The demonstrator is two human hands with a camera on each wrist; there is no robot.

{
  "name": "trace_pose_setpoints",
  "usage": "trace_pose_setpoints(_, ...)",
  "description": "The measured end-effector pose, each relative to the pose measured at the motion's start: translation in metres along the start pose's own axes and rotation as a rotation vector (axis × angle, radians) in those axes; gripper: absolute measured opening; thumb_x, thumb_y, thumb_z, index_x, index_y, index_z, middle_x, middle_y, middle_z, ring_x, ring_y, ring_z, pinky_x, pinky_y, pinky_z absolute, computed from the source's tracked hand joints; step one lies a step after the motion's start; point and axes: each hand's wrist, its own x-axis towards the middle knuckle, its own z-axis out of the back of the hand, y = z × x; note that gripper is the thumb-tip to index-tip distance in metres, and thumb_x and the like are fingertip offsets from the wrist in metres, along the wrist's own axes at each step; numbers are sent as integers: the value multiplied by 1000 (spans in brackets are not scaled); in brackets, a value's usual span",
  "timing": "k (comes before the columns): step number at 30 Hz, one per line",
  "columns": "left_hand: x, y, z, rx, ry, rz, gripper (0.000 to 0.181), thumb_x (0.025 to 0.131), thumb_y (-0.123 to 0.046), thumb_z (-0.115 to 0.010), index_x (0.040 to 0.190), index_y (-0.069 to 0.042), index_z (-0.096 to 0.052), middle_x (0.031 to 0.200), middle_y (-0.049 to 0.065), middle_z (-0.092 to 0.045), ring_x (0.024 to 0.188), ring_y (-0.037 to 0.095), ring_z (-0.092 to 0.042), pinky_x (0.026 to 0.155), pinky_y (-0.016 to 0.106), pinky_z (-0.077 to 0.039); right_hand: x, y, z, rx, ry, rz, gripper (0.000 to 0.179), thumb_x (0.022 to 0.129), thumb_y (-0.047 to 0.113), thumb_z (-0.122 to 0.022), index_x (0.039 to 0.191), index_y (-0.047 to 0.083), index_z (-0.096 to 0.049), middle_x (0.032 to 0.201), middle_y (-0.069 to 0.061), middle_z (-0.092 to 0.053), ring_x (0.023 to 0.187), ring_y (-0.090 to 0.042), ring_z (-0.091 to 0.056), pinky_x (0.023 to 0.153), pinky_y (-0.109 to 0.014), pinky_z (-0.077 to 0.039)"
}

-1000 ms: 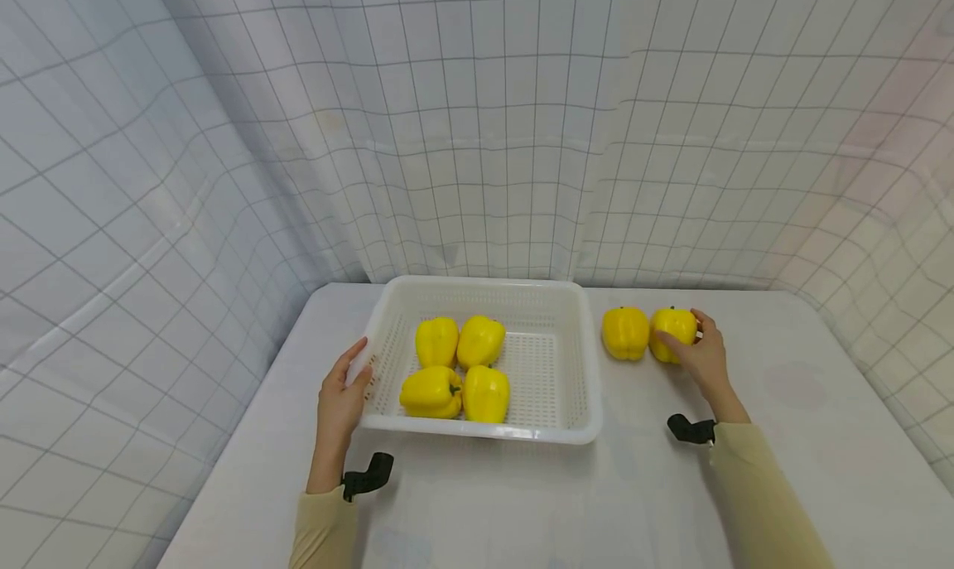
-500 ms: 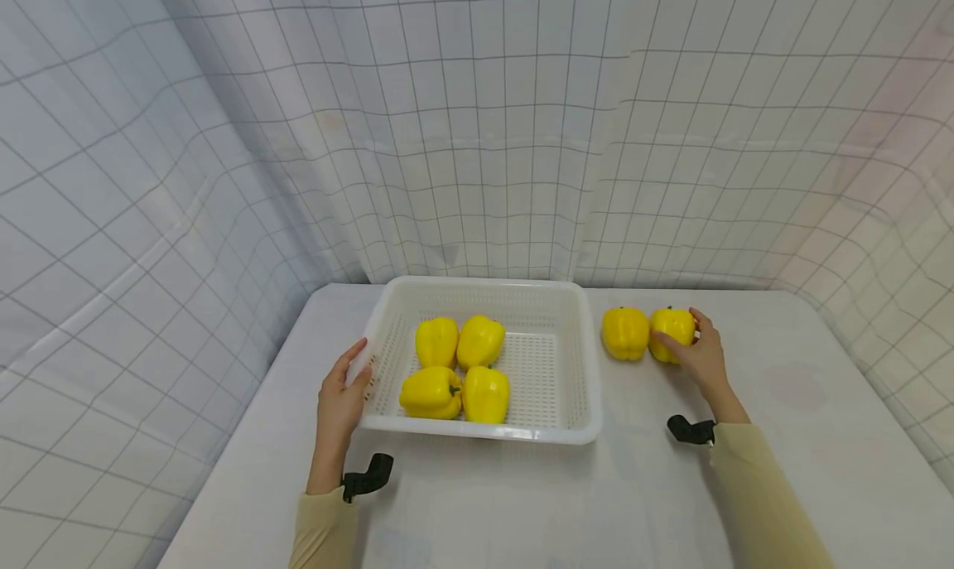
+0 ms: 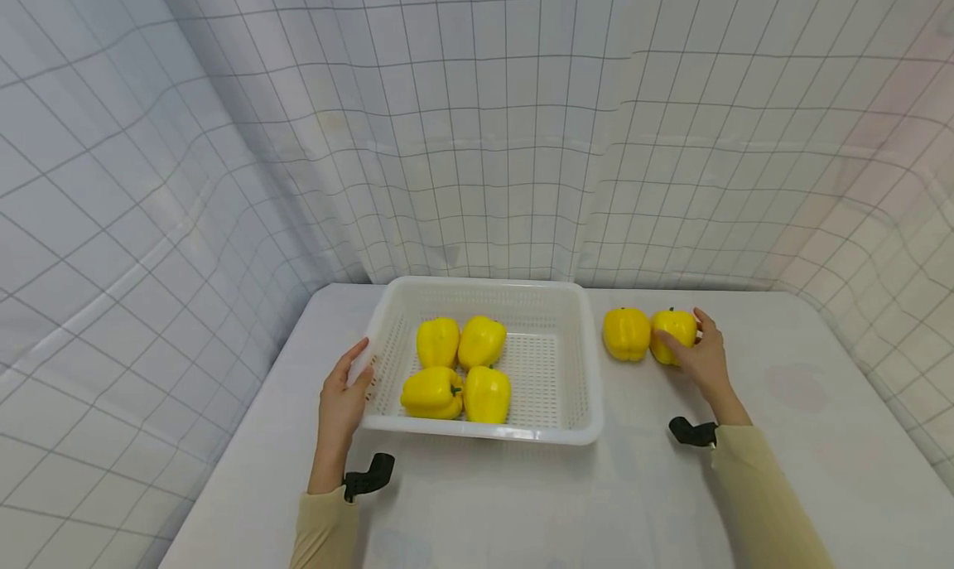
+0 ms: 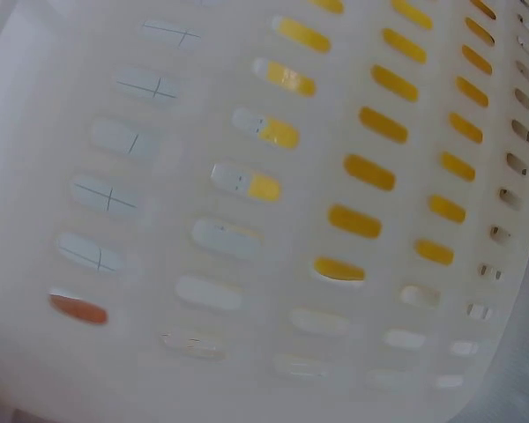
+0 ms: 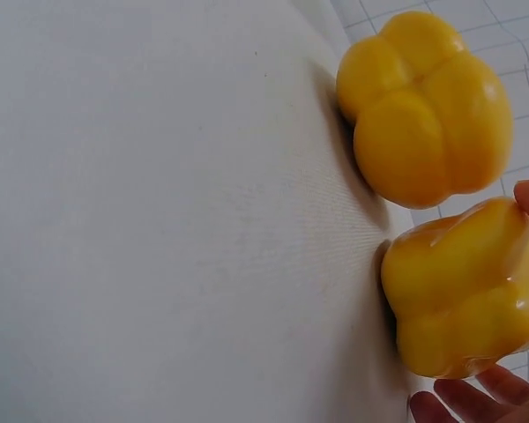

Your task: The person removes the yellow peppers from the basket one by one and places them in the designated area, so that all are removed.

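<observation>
In the head view, my left hand (image 3: 343, 395) rests against the left side of a white plastic basket (image 3: 488, 431), fingers fairly straight and thumb apart. Several yellow bell peppers (image 3: 481, 342) lie in the basket's left and middle part. My right hand (image 3: 701, 354) holds another yellow bell pepper (image 3: 673, 327) at the table's right side, thumb on its left and fingers around its right. Beside it stands one more yellow bell pepper (image 3: 626, 334). The right wrist view shows the held pepper (image 5: 458, 291) between thumb and fingers, low at the table surface.
A white table (image 3: 522, 511) carries everything. Grid-patterned white curtains (image 3: 477, 138) enclose it at the back and both sides. Slotted basket wall (image 4: 247, 247) fills the left wrist view, with yellow showing through. Black wrist cameras (image 3: 370, 474) sit on both wrists.
Almost nothing differs. The right hand shifts very slightly with its grip on the pepper; the left hand, basket and other peppers stay in place.
</observation>
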Motion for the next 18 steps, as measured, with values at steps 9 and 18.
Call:
trace_pose_setpoints(9,0,1,1,-3,3,1,46,100,-13,-47,146,-14,-40,149,12,-34,133,32,-32,106,53,-25,20,-37,-8,12,-119,74,99,79,62,-63,150,8,-20,144,-26,-24,126,-47,-30,99,-60,-30)
trace_pose_setpoints(18,-1,0,1,8,-4,4,47,99,-13,-47,146,-14,-40,149,13,-33,134,33,-31,106,55,-23,36,-47,-15,18,-411,327,66,83,45,-68,137,12,-47,136,-13,-37,117,-30,-37,89,-48,-35)
